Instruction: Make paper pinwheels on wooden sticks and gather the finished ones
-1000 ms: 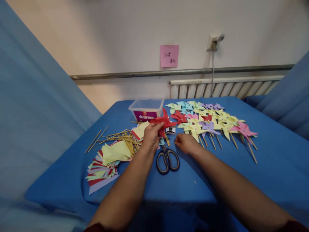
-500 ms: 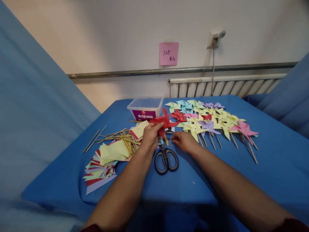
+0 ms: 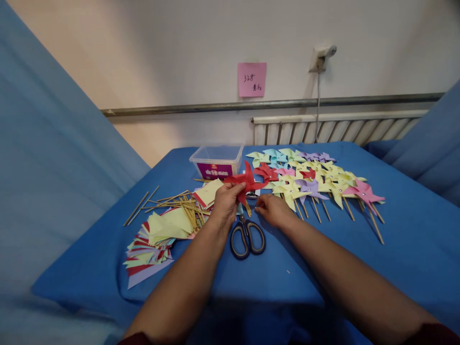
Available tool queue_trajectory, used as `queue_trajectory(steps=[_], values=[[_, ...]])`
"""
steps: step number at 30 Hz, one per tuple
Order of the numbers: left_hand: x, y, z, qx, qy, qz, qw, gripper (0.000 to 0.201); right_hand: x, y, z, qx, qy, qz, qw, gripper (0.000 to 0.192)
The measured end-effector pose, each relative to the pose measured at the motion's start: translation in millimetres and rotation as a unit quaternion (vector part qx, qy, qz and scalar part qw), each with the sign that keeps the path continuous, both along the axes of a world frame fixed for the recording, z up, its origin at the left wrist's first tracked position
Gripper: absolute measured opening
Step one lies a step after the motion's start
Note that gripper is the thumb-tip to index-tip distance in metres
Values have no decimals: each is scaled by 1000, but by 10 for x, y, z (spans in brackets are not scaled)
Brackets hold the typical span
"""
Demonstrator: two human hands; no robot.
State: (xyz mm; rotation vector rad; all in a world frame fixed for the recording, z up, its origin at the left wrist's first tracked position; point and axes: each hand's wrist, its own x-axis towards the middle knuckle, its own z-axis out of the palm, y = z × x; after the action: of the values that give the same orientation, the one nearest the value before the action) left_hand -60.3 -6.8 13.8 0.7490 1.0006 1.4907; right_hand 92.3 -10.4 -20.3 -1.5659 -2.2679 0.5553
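Two bare hands are seen over the blue-covered table [image 3: 323, 268], and the red paper pinwheel [image 3: 247, 182] is raised just above it, near the far middle. The pinwheel is pinched at its lower left edge by the left hand [image 3: 225, 207], thumb and fingers closed on the paper, so that the folded blades spread up and to the right of the grip. The right hand [image 3: 273, 211] is held low, just right of and below the pinwheel, its fingertips drawn together near the pinwheel's lower edge; whether something small is gripped between them cannot be told. The left hand is thus on the pinwheel and the right hand just short of it, no contact being visible. Black-handled scissors [image 3: 247, 238] lie between the two wrists, blades pointing away. Wooden sticks [image 3: 176, 203] and cut coloured paper [image 3: 153, 242] are spread to the left, finished pinwheels [image 3: 316, 182] to the right, a clear plastic box [image 3: 216, 162] behind.
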Motion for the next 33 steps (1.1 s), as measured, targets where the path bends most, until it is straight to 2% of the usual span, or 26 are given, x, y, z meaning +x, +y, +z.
queue_trajectory(steps=[6,10,16,20,27,33], values=[[20,-15,3,2,4,-16,1000,24,-63,-26,33,21,-51,2,998,22],[21,-21,15,14,-2,-15,1000,24,-30,-36,32,-3,2,51,999,18],[31,-31,20,8,-4,-19,1000,26,9,-4,3,-34,57,31,997,9],[35,-37,24,10,-1,-19,1000,26,9,17,-16,-39,68,30,996,11],[18,-26,-3,10,10,-16,1000,24,33,2,-1,-34,62,122,990,11],[31,-26,-5,7,3,-17,1000,25,4,16,-15,-38,46,91,994,11]])
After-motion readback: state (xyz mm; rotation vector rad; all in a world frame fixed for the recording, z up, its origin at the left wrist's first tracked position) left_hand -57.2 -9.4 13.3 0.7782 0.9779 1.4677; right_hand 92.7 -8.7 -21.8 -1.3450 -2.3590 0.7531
